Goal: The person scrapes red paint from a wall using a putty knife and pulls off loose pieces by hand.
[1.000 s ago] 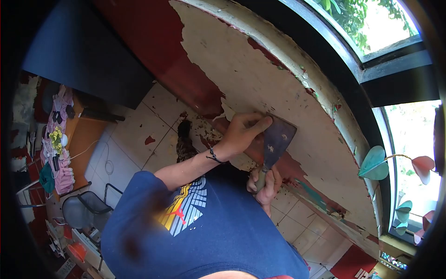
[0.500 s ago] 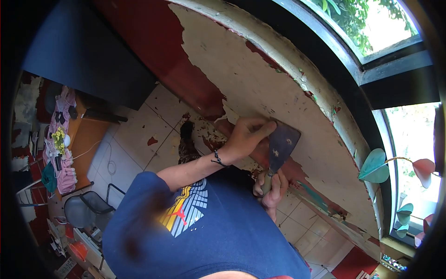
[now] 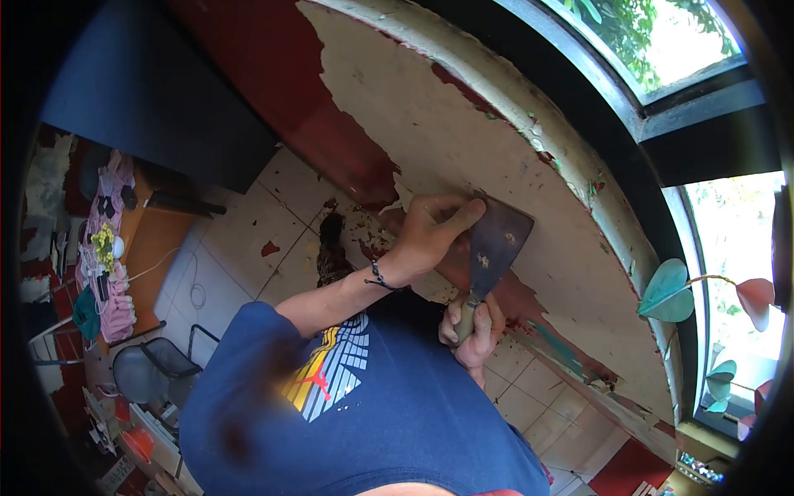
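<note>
A wide-bladed paint scraper (image 3: 496, 240) with a dark, speckled metal blade is held in front of the partly stripped wall (image 3: 430, 107), blade upward. My right hand (image 3: 475, 337) is closed around its pale handle. My left hand (image 3: 426, 235), with a dark cord bracelet at the wrist, has its thumb against the blade's upper left corner. The left fingers are curled and partly hidden, and they seem to pinch the blade edge. I cannot tell whether the blade touches the wall.
Red paint (image 3: 356, 153) with ragged edges remains on the wall. Paint flakes lie on the tiled floor (image 3: 240, 223). Windows (image 3: 653, 50) and a leafy stem (image 3: 667, 291) are at right. A cloth-covered wooden desk (image 3: 153, 252) and a chair (image 3: 149, 372) stand at left.
The scraper and both hands have shifted slightly left and up. The right-hand fingers around the handle show more now. My left thumb stays at the blade's corner.
</note>
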{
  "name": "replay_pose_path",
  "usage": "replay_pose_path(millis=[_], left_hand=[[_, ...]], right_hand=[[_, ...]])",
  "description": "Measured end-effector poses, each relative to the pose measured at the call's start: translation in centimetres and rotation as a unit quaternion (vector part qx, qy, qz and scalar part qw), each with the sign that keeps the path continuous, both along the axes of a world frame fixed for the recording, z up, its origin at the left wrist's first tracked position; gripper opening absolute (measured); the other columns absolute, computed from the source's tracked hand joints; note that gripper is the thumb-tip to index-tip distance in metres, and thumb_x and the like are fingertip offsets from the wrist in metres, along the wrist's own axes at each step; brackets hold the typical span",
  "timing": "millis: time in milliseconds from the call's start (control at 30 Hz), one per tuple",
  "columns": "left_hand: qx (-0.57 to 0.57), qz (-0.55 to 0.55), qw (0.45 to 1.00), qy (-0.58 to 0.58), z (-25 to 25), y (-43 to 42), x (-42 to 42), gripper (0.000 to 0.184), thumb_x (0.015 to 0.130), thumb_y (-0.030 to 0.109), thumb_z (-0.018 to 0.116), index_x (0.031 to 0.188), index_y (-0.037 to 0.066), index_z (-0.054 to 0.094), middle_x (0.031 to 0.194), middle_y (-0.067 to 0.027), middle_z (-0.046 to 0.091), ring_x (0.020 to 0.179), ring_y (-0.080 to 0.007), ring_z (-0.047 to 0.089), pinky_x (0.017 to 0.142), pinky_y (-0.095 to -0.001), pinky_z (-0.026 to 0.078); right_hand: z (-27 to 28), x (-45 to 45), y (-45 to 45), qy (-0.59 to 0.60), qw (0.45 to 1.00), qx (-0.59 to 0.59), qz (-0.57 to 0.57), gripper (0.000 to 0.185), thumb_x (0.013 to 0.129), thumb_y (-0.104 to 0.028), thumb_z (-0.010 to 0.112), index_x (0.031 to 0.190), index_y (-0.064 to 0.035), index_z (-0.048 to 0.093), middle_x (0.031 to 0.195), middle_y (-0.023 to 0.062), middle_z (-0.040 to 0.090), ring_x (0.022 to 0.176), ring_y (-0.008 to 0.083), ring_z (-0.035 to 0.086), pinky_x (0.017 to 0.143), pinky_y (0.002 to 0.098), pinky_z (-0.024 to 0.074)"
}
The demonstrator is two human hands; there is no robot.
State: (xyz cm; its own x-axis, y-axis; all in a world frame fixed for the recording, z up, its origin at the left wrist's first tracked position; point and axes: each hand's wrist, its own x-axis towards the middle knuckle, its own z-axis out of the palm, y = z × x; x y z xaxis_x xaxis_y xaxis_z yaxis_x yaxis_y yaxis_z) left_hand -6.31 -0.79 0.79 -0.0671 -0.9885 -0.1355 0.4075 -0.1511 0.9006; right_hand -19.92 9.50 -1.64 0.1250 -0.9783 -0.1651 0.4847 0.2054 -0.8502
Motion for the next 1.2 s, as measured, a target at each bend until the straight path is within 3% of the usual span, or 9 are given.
replay_pose_path(millis=[200,267,367,533,900,967,1133,1200], left_hand=[[0.011,-0.033,0.999,0.029,-0.6,0.1,-0.7,0.025,0.087,0.023,0.059,0.076,0.0,0.063,0.066,0.0001,0.058,0.055,-0.0044,0.05,0.048,-0.0187,0.039],[-0.013,-0.003,1.0,0.025,-0.2,-0.1,-0.4,0.027,0.089,0.023,0.056,0.082,-0.002,0.062,0.068,-0.0043,0.06,0.052,-0.0075,0.054,0.043,-0.0189,0.041],[-0.013,-0.026,1.0,0.012,0.0,0.0,0.1,0.027,0.089,0.024,0.056,0.082,-0.001,0.062,0.068,-0.004,0.06,0.051,-0.0067,0.052,0.043,-0.0187,0.039],[-0.013,-0.02,1.0,0.004,0.6,-0.2,-0.1,0.027,0.088,0.025,0.058,0.079,0.0,0.062,0.066,-0.0017,0.059,0.053,-0.0053,0.051,0.045,-0.0186,0.038],[0.012,-0.029,1.0,0.004,0.5,-0.1,0.3,0.025,0.088,0.024,0.058,0.078,0.001,0.062,0.065,-0.0005,0.058,0.055,-0.0049,0.051,0.049,-0.0195,0.039],[-0.016,0.012,1.0,0.017,1.1,-0.6,1.0,0.025,0.088,0.024,0.058,0.078,0.001,0.062,0.064,-0.0006,0.057,0.054,-0.0047,0.05,0.048,-0.0196,0.038],[-0.055,0.022,0.998,0.012,1.4,-1.0,1.7,0.025,0.088,0.023,0.058,0.08,0.0,0.062,0.064,-0.0004,0.057,0.055,-0.0043,0.05,0.048,-0.0195,0.038],[-0.021,-0.016,0.999,-0.019,1.1,-0.5,1.2,0.024,0.088,0.023,0.059,0.081,0.0,0.061,0.065,-0.0004,0.057,0.057,-0.0045,0.051,0.05,-0.0196,0.039]], right_hand=[[-0.6,0.1,0.2,-0.021,1.0,-0.007,-0.018,0.041,0.093,-0.032,0.043,0.109,0.0053,0.044,0.065,0.0101,0.048,0.04,0.0099,0.038,0.034,0.021,0.0283],[-0.9,0.7,0.4,-0.038,0.999,-0.006,-0.015,0.041,0.093,-0.032,0.043,0.109,0.0053,0.044,0.066,0.0101,0.048,0.041,0.01,0.039,0.035,0.0209,0.0286],[-1.0,1.2,0.6,-0.019,0.999,-0.023,-0.026,0.039,0.093,-0.032,0.04,0.118,-0.0009,0.04,0.064,0.0073,0.045,0.037,0.0092,0.035,0.03,0.0206,0.0247],[-1.0,0.1,0.1,0.058,0.997,-0.027,-0.041,0.037,0.093,-0.032,0.04,0.112,-0.0002,0.043,0.064,0.0074,0.046,0.039,0.0092,0.036,0.032,0.021,0.0271],[-0.2,0.3,-0.4,0.024,0.999,-0.016,-0.026,0.044,0.093,-0.03,0.042,0.118,0.0056,0.043,0.067,0.0095,0.05,0.043,0.0096,0.039,0.037,0.0211,0.03],[0.4,1.2,-1.2,0.021,1.0,-0.003,-0.017,0.044,0.093,-0.03,0.043,0.119,0.0056,0.043,0.067,0.0098,0.05,0.043,0.0093,0.039,0.037,0.0208,0.0298],[-0.4,2.0,-1.6,0.027,0.997,-0.064,-0.035,0.037,0.093,-0.027,0.042,0.117,0.0012,0.045,0.065,0.009,0.048,0.039,0.0091,0.036,0.033,0.02,0.027],[-1.7,1.0,-1.0,0.031,0.996,-0.077,-0.036,0.037,0.092,-0.027,0.043,0.117,0.0004,0.045,0.065,0.0094,0.048,0.039,0.0092,0.036,0.033,0.02,0.027]])
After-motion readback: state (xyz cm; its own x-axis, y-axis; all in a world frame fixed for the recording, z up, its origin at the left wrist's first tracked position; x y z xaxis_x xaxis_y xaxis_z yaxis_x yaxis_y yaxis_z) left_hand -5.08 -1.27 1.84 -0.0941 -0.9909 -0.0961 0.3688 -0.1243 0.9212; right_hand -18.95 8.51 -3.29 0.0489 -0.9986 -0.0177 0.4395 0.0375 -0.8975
